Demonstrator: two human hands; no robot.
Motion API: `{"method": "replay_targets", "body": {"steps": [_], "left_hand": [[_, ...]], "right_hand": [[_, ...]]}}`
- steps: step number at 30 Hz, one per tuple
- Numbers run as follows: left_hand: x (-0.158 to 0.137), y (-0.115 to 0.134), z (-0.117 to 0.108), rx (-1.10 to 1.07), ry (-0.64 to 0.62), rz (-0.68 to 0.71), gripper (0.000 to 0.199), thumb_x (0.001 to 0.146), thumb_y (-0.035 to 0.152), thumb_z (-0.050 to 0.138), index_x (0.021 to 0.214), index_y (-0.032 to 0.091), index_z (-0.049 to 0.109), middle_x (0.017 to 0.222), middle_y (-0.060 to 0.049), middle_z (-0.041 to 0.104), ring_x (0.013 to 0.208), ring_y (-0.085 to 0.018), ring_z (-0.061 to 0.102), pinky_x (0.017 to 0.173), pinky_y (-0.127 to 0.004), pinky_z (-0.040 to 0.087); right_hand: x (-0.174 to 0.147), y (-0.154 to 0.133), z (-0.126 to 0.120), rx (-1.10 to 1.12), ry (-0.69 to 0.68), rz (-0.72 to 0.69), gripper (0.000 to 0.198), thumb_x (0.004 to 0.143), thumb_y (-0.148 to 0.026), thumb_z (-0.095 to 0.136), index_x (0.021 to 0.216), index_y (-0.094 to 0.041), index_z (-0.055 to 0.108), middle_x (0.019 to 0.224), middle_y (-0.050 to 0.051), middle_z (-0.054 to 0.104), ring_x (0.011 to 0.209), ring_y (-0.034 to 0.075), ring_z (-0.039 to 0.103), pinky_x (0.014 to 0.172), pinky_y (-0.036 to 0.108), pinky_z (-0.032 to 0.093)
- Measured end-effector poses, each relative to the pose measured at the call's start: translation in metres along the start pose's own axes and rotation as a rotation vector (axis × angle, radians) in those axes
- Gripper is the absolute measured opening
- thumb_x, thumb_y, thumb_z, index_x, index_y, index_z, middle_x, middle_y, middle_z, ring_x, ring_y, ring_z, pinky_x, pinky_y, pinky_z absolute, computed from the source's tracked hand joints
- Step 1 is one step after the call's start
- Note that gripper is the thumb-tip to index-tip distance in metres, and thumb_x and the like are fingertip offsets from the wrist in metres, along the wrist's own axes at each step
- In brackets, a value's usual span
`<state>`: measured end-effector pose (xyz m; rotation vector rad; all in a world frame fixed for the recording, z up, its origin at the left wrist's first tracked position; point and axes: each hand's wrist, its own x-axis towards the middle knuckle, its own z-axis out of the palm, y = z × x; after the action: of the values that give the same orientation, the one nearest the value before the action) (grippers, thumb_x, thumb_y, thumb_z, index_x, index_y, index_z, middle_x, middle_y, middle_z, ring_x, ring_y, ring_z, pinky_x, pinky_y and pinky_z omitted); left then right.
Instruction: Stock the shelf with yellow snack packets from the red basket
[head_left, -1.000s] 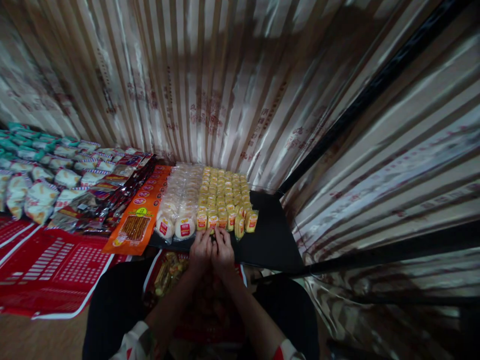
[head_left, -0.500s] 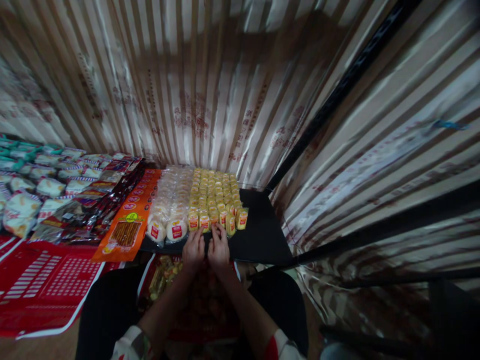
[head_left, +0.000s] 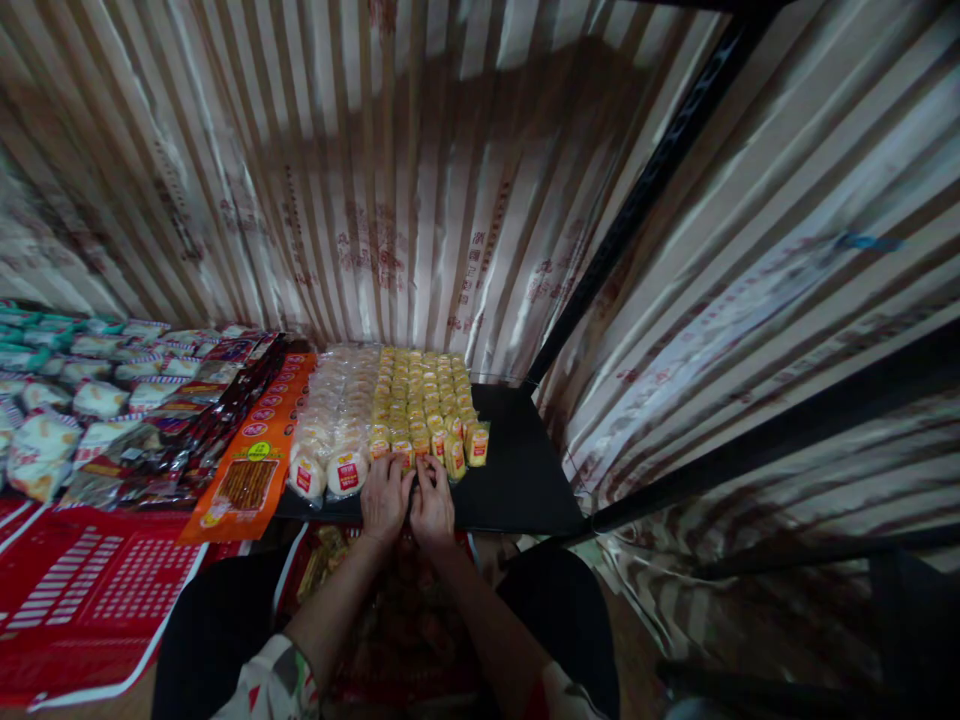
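Note:
Small yellow snack packets (head_left: 424, 395) with red-and-white labels stand in tight rows on a black shelf (head_left: 517, 480). At the front of these rows, my left hand (head_left: 386, 500) has its fingers bent and closed on a packet. Right beside it, my right hand (head_left: 433, 505) pinches at the neighbouring front packets, its fingertips partly hiding them. The two hands almost touch. Just left of my hands stand rows of round white cakes (head_left: 347, 472) in clear wrappers with red labels. One yellow packet (head_left: 478, 443) stands at the right end of the front row.
An orange bag of stick snacks (head_left: 247, 480) lies left of the cakes, beside dark red bags (head_left: 187, 430) and white packets (head_left: 101, 398). A red basket (head_left: 112, 590) sits below left. Another basket with packets (head_left: 322, 560) is under my forearms. Black posts (head_left: 645, 220) and striped sheeting (head_left: 420, 180) enclose the shelf.
The view has tilted slightly, so the shelf sits a little lower in it. My hands stay at the front yellow packets, with small finger shifts; the right-hand front packets stand slightly differently.

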<state>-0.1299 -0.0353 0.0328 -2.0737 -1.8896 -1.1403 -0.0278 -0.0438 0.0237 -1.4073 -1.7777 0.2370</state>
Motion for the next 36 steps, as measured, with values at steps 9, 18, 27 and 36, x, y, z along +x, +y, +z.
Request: {"method": "replay_targets", "body": {"steps": [9,18,27,36], "left_hand": [[-0.003,0.0,0.011,0.033,0.066,-0.05,0.031,0.087,0.03,0.045,0.113,0.018,0.057,0.112,-0.013,0.054,0.105,-0.026,0.051,0.089,-0.042,0.044],[-0.002,0.001,0.015,0.056,0.064,-0.026,0.032,0.087,0.026,0.045,0.115,0.016,0.056,0.124,-0.018,0.051,0.117,-0.03,0.046,0.094,-0.049,0.04],[0.011,0.011,0.01,0.113,0.074,-0.095,0.025,0.087,0.031,0.045,0.097,0.015,0.061,0.101,-0.013,0.058,0.095,-0.025,0.053,0.083,-0.041,0.044],[0.016,0.022,0.02,0.223,0.13,-0.207,0.028,0.085,0.04,0.047,0.091,0.014,0.056,0.098,-0.014,0.056,0.093,-0.028,0.052,0.08,-0.043,0.042]], "right_hand": [[0.004,0.002,0.002,-0.014,0.005,-0.005,0.059,0.073,-0.005,0.037,0.128,-0.02,0.05,0.127,0.011,0.048,0.104,0.019,0.054,0.093,0.035,0.046],[0.006,0.001,0.005,-0.018,0.004,0.031,0.051,0.079,-0.01,0.037,0.128,-0.021,0.05,0.126,0.011,0.049,0.097,0.018,0.056,0.087,0.032,0.049],[0.006,0.003,0.003,0.024,0.008,0.022,0.057,0.075,-0.005,0.035,0.127,-0.023,0.051,0.125,0.01,0.05,0.1,0.017,0.056,0.09,0.032,0.048],[0.0,0.016,0.008,0.078,0.048,-0.039,0.054,0.079,-0.009,0.03,0.131,-0.01,0.045,0.13,0.015,0.051,0.122,0.021,0.046,0.099,0.038,0.042]]}}
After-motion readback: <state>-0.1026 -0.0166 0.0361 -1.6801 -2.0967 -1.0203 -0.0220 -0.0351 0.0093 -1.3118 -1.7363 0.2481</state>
